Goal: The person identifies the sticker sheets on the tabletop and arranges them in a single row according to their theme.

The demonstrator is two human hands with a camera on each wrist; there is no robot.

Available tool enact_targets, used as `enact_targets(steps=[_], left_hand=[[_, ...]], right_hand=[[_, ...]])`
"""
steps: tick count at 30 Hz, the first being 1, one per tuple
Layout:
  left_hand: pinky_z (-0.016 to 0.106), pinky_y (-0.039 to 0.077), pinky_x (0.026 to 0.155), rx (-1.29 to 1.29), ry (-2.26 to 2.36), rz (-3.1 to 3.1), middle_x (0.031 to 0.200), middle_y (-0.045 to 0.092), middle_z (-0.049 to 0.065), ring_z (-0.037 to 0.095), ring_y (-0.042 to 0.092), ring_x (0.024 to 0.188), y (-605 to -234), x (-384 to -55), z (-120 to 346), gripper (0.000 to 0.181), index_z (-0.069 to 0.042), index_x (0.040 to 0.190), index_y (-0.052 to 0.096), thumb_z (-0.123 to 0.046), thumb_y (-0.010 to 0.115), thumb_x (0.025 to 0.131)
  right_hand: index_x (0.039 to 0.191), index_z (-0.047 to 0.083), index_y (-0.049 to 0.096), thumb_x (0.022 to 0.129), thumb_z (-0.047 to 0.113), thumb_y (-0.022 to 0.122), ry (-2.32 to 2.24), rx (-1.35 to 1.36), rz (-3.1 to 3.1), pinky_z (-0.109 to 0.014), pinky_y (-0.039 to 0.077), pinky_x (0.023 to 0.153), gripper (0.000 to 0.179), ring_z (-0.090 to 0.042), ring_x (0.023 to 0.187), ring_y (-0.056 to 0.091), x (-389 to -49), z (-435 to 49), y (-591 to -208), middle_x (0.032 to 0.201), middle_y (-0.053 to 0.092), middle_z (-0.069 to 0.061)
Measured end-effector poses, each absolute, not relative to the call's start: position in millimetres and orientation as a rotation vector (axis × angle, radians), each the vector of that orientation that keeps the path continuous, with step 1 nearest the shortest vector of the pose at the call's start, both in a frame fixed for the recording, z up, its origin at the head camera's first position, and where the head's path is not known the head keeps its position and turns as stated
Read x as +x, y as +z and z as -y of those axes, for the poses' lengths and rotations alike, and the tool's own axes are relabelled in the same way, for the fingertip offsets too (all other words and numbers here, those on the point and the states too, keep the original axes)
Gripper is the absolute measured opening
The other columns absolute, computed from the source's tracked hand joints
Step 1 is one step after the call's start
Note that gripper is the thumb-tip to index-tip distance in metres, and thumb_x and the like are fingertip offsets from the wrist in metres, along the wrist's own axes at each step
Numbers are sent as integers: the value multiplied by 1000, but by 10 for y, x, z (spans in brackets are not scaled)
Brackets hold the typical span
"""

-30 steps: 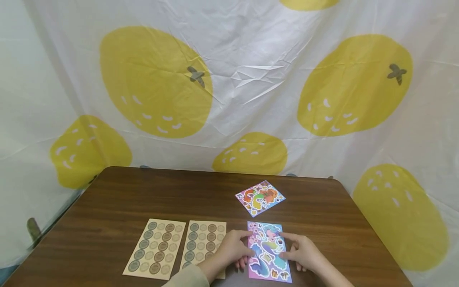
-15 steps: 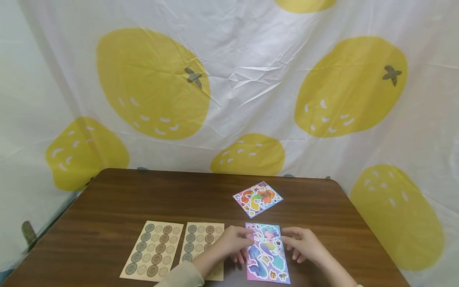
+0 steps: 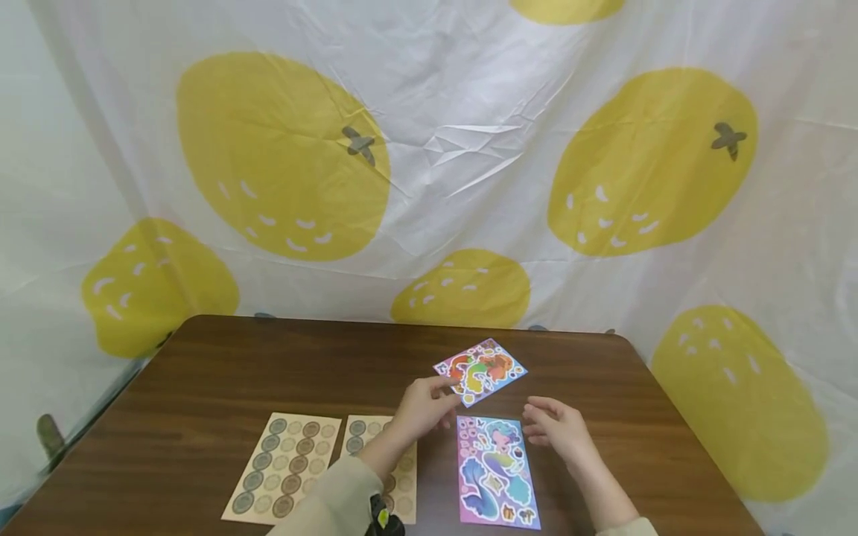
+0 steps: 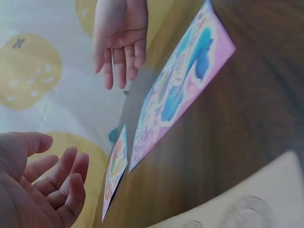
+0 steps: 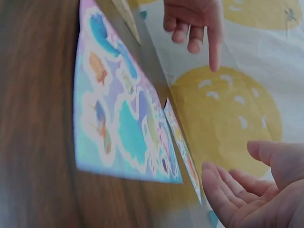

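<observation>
In the head view a blue-and-purple mermaid sticker sheet [image 3: 497, 476] lies flat near the table's front edge. Behind it, turned at an angle, is a second mermaid sticker sheet [image 3: 481, 372] in red, orange and green. My left hand [image 3: 424, 408] is over the left corner of that rear sheet, fingers loosely bent; the left wrist view shows nothing in its grasp. Whether a fingertip touches the sheet I cannot tell. Just off the front sheet's top right corner, my right hand [image 3: 555, 430] hovers with relaxed fingers and holds nothing.
Two tan sheets of round stickers lie to the left: the outer tan sheet [image 3: 283, 467] and the inner tan sheet [image 3: 407, 487], partly covered by my left arm. A fruit-print cloth [image 3: 462, 201] hangs behind the brown table [image 3: 322, 365].
Both hands have come off the front mermaid sheet. My left hand has moved forward to the rear sheet, and my right hand has lifted slightly forward. The sheets lie as before.
</observation>
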State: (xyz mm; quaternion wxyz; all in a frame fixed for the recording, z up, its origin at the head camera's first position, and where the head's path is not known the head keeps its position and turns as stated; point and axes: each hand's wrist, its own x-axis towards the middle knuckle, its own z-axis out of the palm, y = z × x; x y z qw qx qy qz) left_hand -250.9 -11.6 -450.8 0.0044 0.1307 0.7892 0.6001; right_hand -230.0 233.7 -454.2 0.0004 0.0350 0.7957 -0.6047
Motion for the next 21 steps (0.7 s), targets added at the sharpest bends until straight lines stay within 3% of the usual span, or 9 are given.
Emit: enact_targets(steps=[3,9,11,17,21], left_hand=[[35,52,47,396,1943,-2492,68,65,18,36,64,57,-4497,-2583,128,31,5,116,65,-7,64,88],[22,43,48,329,2031,-2481,77,64,23,37,65,67,-4521,-2692,139,32,5,117,64,-6,65,87],[23,47,52,321,2054,-2476,79,65,21,39,65,72,-4536,-2727,138,32,5,117,64,-6,66,87],[30,53,67,321,2027,-2572,88,65,8,21,61,79,-4559,-2825,117,32,4,116,64,-11,67,87],[33,53,75,350,1996,-2605,97,66,14,24,61,88,-4573,-2894,73,37,6,119,61,-12,66,88]], right_hand=[[128,-13,50,96,16,59,-1948,147,-2488,-35,57,72,44,-30,86,68,-2340,-2273,-4558,113,61,-29],[131,-13,47,97,18,58,-2021,212,-2473,-37,54,82,47,-33,98,65,-2400,-2157,-4572,123,55,-32],[133,-12,45,97,19,57,-2034,222,-2474,-38,53,86,49,-36,104,62,-2418,-2117,-4576,126,53,-32],[137,-11,41,97,20,56,-2077,275,-2454,-40,49,92,52,-42,115,53,-2487,-1991,-4585,131,48,-32],[139,-11,37,97,17,55,-2164,338,-2414,-41,47,95,53,-43,118,50,-2545,-1922,-4569,132,47,-32]])
